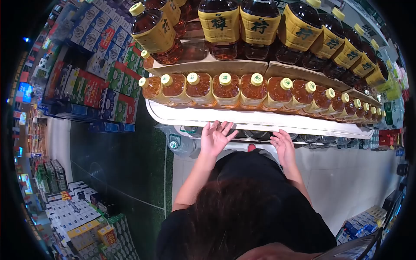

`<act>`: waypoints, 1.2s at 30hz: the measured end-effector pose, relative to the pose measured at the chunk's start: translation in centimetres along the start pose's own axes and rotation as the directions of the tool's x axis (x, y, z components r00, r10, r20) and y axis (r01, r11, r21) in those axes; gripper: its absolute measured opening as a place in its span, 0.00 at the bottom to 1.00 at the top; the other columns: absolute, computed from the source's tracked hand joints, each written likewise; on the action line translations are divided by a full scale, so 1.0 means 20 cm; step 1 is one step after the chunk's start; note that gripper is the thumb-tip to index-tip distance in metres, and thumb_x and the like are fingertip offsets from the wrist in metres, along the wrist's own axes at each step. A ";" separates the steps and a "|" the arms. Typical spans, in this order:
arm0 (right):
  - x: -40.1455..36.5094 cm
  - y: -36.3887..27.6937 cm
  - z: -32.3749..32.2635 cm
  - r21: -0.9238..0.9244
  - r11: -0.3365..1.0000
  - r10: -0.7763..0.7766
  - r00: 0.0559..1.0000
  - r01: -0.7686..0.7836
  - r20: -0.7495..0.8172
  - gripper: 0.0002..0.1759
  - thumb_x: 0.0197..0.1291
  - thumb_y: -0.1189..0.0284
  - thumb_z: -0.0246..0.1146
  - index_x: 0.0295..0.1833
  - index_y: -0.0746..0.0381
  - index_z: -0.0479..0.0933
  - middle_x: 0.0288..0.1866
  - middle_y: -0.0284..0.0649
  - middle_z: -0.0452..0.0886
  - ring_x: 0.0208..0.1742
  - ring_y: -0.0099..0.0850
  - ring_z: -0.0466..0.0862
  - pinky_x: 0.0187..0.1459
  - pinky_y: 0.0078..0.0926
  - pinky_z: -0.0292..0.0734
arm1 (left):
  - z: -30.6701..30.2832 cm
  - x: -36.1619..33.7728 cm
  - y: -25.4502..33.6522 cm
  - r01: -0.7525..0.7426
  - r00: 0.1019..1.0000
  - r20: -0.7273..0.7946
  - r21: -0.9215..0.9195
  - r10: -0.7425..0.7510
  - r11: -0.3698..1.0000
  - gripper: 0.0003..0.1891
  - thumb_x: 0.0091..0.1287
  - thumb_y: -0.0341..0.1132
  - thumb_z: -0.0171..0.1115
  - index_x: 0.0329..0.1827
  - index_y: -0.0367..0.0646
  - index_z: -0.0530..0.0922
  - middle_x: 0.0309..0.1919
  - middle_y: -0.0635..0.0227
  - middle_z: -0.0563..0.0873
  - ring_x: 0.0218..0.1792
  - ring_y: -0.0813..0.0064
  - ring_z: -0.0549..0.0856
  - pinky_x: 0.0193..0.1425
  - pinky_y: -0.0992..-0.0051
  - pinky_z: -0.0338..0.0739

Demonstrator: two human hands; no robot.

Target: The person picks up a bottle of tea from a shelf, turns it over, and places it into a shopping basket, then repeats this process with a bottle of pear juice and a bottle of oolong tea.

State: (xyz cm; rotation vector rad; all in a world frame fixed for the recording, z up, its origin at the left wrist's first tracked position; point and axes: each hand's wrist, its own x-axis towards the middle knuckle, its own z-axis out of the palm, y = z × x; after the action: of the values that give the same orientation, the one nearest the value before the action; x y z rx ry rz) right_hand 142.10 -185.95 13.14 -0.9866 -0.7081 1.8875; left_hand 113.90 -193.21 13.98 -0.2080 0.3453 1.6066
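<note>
1. At 12 o'clock from the left hand [217, 138], a row of front bottles [226, 93] stands upright on a white shelf [242, 117], yellow caps up and amber liquid inside. The row curves from 10 o'clock round towards 3 o'clock of the view.
2. Near the centre, the left hand is raised at the shelf's near edge, palm showing, its fingers open and spread apart. The fingertips overlap the edge in the view; whether they touch it, I cannot tell.
3. At about 4 o'clock of centre, the right hand [284, 148] is at the same edge, fingers a little bent and slightly apart, the tips pointing to about 11 o'clock. Contact with the edge is unclear here too.
4. Behind the front bottles, from 11 to 2 o'clock, taller bottles [220, 28] with yellow labels stand higher up, behind a low cardboard edge [208, 68].
5. At 9 o'clock from the left hand, a clear jug [181, 144] in plastic wrap sits below shelf level; more containers [308, 138] show partly under the shelf.
6. At 10 o'clock, boxes [97, 65] are stacked high; at 8 o'clock, more cartons [73, 212] are piled beside a dark green floor area [125, 173].
7. At 4 o'clock, further out, blue and white packs [362, 223] stand on the pale floor [333, 177].
</note>
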 end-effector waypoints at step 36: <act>-1.82 1.41 -1.11 -0.502 0.305 0.010 0.530 -0.809 -0.848 0.15 0.53 0.68 0.55 0.37 0.70 0.77 0.35 0.55 0.82 0.37 0.46 0.83 0.38 0.42 0.76 | -0.08 0.08 0.26 -0.423 0.767 0.637 0.408 -0.080 -0.809 0.38 0.59 0.34 0.63 0.71 0.35 0.56 0.68 0.28 0.45 0.69 0.33 0.51 0.73 0.52 0.50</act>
State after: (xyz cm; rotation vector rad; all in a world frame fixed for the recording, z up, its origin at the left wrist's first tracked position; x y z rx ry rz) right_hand 159.94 -229.23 -7.47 -2.7739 -0.9676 1.1412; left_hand 108.56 -192.47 12.45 2.1991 1.8632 0.8501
